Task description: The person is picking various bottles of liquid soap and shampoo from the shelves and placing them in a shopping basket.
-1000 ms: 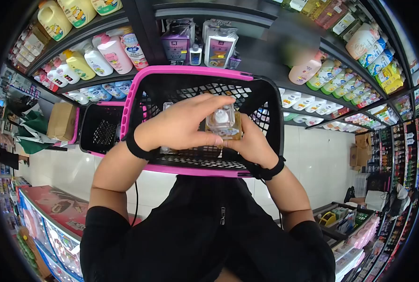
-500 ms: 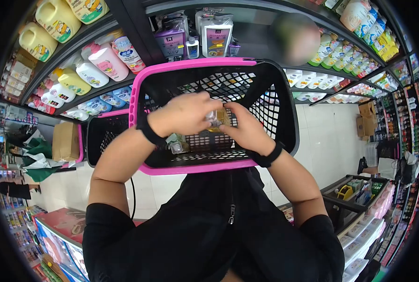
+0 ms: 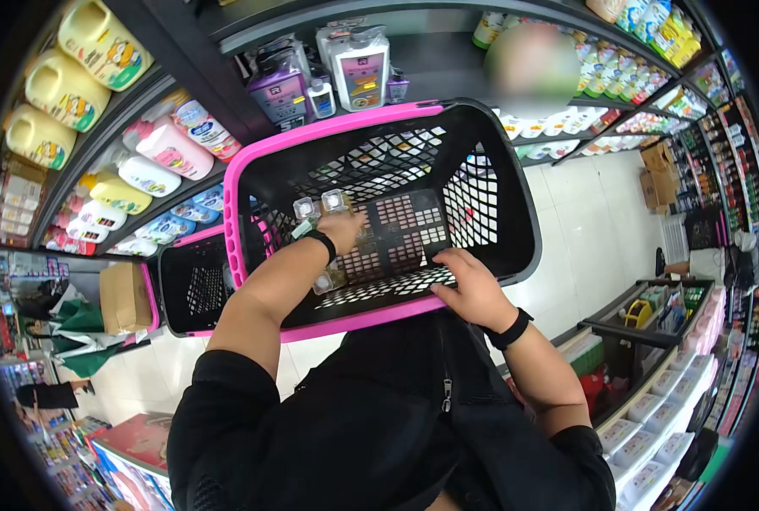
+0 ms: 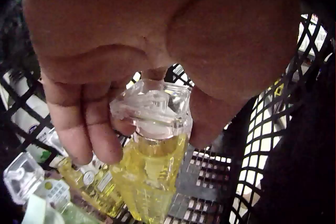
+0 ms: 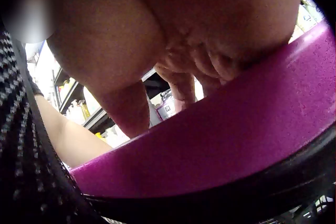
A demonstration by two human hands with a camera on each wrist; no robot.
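Inside the black basket with a pink rim (image 3: 333,330), my left hand (image 3: 343,228) reaches down among bottles lying at one end. In the left wrist view its fingers and thumb grip a clear, faceted cap (image 4: 157,106) on a bottle of yellow liquid (image 4: 149,176). Beside it lie another yellow bottle (image 4: 97,187) and a pale green one (image 4: 73,213). Square clear caps (image 3: 334,201) show past the hand in the head view. At the basket's near side, my right hand (image 3: 480,294) hovers over the rim, fingers loosely extended and holding nothing.
Shelves ahead carry pump bottles (image 3: 171,146), yellow jugs (image 3: 107,43) and white-and-purple packs (image 3: 362,72). A second black basket (image 3: 194,289) stands at the left by a cardboard box (image 3: 124,296). At the right is a display bin (image 3: 644,315).
Both hands were together around a bottle in mid-basket. They have parted: the left moved left and lower with the bottle, the right drew back to the near rim.
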